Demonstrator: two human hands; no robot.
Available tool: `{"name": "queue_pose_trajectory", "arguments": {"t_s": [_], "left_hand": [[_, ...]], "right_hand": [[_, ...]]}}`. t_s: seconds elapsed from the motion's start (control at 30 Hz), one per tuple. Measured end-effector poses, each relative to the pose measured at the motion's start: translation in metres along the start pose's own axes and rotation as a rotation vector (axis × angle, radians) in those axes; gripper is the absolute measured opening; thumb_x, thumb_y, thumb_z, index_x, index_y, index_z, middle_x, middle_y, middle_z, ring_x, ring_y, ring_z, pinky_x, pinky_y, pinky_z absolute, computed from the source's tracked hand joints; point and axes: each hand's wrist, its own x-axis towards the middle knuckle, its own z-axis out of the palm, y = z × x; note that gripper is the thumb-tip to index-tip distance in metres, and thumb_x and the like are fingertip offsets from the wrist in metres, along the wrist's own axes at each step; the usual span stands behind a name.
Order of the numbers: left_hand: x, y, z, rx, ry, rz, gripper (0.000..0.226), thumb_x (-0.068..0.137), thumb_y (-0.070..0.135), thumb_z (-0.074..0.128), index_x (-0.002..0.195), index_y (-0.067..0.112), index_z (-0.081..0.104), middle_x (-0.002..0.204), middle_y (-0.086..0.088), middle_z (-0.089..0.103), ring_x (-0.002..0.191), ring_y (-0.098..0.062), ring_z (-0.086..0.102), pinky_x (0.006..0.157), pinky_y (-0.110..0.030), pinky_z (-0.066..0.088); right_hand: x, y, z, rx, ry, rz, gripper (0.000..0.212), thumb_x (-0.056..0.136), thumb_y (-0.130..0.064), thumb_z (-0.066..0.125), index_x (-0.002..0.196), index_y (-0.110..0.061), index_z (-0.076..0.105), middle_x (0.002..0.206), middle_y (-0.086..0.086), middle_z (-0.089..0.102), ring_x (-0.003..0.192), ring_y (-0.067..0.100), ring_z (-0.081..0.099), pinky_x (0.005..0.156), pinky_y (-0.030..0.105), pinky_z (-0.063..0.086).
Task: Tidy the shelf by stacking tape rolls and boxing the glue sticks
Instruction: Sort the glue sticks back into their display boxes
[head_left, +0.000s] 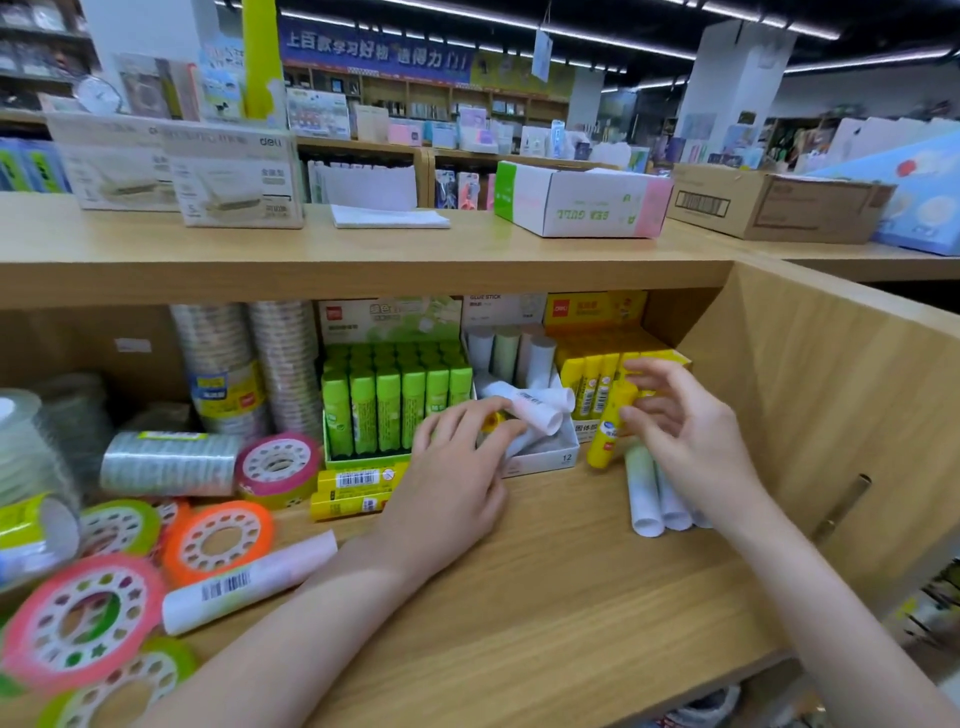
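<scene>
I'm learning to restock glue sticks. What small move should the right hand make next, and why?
Probably slot the yellow glue stick that the right hand holds upright into the yellow box just behind it. The stick already stands at that box's front edge, beside matching yellow sticks.

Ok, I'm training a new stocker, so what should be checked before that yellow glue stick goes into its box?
1. Right hand grips the yellow glue stick: ok.
2. Yellow cardboard display box has a free slot: cannot tell.
3. Stick upright, like the boxed ones: ok, slightly tilted.
4. Left hand clear of the yellow box: ok, it rests at the white cardboard box.
5. All loose sticks boxed: not ok; two yellow sticks and pale sticks lie on the wooden shelf.
</scene>
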Motion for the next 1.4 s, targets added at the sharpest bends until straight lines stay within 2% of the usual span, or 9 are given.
{"name": "queue_pose_trajectory", "arguments": {"t_s": [0.13,0.27,0.4,0.5,0.6,0.77,1.13,1.33,1.4], "left_hand": [[0.0,0.0,0.001,-0.001,0.002,0.0,0.042,0.079,0.021,0.038,0.121,0.026,0.045,0.13,0.002,0.043,0.119,-0.019,0.04,0.099,-0.039,0.032],[0.001,0.001,0.0,-0.005,-0.004,-0.008,0.044,0.079,0.021,0.037,0.12,0.023,0.051,0.129,0.0,0.046,0.118,-0.021,0.041,0.098,-0.041,0.034],[0.0,0.001,-0.001,-0.016,-0.007,-0.002,0.044,0.079,0.021,0.036,0.12,0.021,0.052,0.129,-0.001,0.046,0.118,-0.022,0.043,0.098,-0.041,0.034],[0.0,0.001,-0.002,-0.028,-0.007,0.004,0.043,0.08,0.021,0.037,0.12,0.021,0.05,0.129,-0.001,0.046,0.119,-0.022,0.041,0.097,-0.039,0.035],[0.0,0.002,-0.002,-0.023,-0.005,0.004,0.042,0.079,0.021,0.038,0.12,0.022,0.048,0.129,-0.002,0.047,0.118,-0.024,0.043,0.097,-0.041,0.038],[-0.001,0.002,-0.003,-0.021,-0.012,0.003,0.042,0.08,0.022,0.037,0.121,0.024,0.046,0.129,-0.002,0.046,0.118,-0.023,0.043,0.096,-0.04,0.038],[0.0,0.003,-0.007,-0.037,-0.07,-0.008,0.043,0.081,0.023,0.035,0.122,0.021,0.047,0.131,-0.002,0.044,0.12,-0.024,0.042,0.092,-0.04,0.042],[0.001,0.002,-0.007,-0.038,-0.088,-0.007,0.044,0.081,0.022,0.035,0.123,0.019,0.048,0.132,-0.003,0.044,0.121,-0.025,0.041,0.091,-0.04,0.043],[0.001,0.003,-0.007,-0.043,-0.093,-0.007,0.044,0.08,0.022,0.036,0.122,0.018,0.05,0.131,-0.004,0.045,0.121,-0.026,0.042,0.091,-0.04,0.043]], "right_hand": [[-0.009,0.003,0.007,-0.013,-0.018,0.019,0.041,0.079,0.001,0.067,0.108,-0.024,0.051,0.093,-0.007,0.059,0.087,0.015,0.062,0.076,0.012,0.048],[-0.012,0.012,0.012,-0.237,-0.098,0.035,0.049,0.076,-0.011,0.073,0.118,-0.026,0.051,0.087,-0.014,0.061,0.084,0.02,0.064,0.087,0.042,0.046],[-0.012,0.011,0.013,-0.395,-0.18,0.029,0.054,0.08,-0.016,0.069,0.126,-0.019,0.042,0.086,-0.022,0.056,0.097,0.023,0.062,0.087,0.037,0.038],[-0.001,-0.002,-0.002,-0.016,-0.052,0.098,0.035,0.086,-0.006,0.06,0.109,-0.016,0.037,0.089,-0.013,0.059,0.078,0.018,0.066,0.075,0.031,0.052],[0.016,-0.004,-0.022,-0.104,0.022,0.033,0.02,0.089,-0.006,0.056,0.099,-0.016,0.042,0.084,0.001,0.057,0.056,0.011,0.06,0.053,0.02,0.05],[0.041,-0.001,-0.043,-0.397,0.084,-0.081,0.014,0.081,-0.003,0.064,0.09,-0.014,0.066,0.093,0.007,0.054,0.065,0.015,0.051,0.062,0.023,0.042],[0.049,0.003,-0.025,-0.392,0.182,-0.138,0.027,0.077,-0.004,0.071,0.095,-0.011,0.052,0.072,0.003,0.054,0.06,0.004,0.051,0.058,0.004,0.041],[0.043,0.033,-0.014,-0.663,0.086,-0.241,0.01,0.083,-0.009,0.059,0.09,-0.005,0.065,0.088,0.01,0.063,0.084,0.031,0.05,0.073,0.039,0.044],[0.041,0.037,-0.014,-0.717,0.111,-0.308,0.029,0.079,-0.013,0.042,0.089,-0.008,0.068,0.096,0.007,0.065,0.089,0.028,0.044,0.073,0.042,0.041]]}}
